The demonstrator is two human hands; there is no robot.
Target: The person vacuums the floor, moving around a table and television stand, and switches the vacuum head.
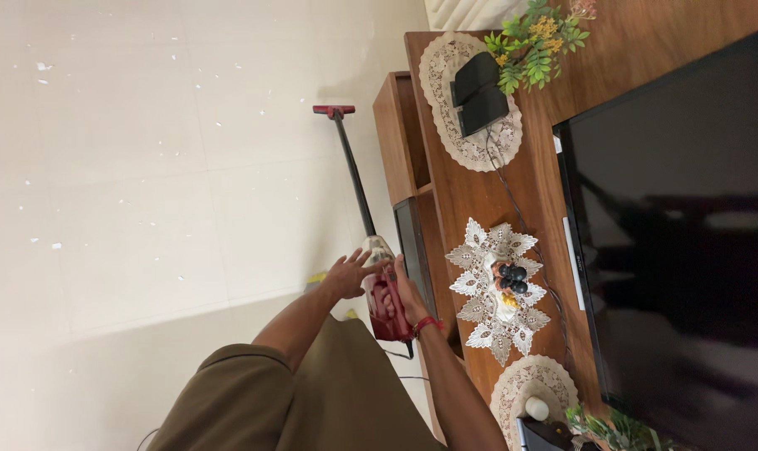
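Note:
A red stick vacuum (382, 311) with a black pole stands on the pale tiled floor, its red floor head (334, 109) far from me. My right hand (406, 292), with a red band at the wrist, is closed around the vacuum's handle beside the wooden cabinet. My left hand (347, 274) rests against the vacuum's body near the clear dust cup, fingers spread. Both of my arms reach forward from an olive-sleeved shirt.
A long wooden cabinet (458, 196) runs along the right, with a large dark television (688, 234) on it. Its top carries lace doilies, a black box (479, 93), a small ornament (508, 282) and green plants (536, 42). White specks litter the floor (120, 184).

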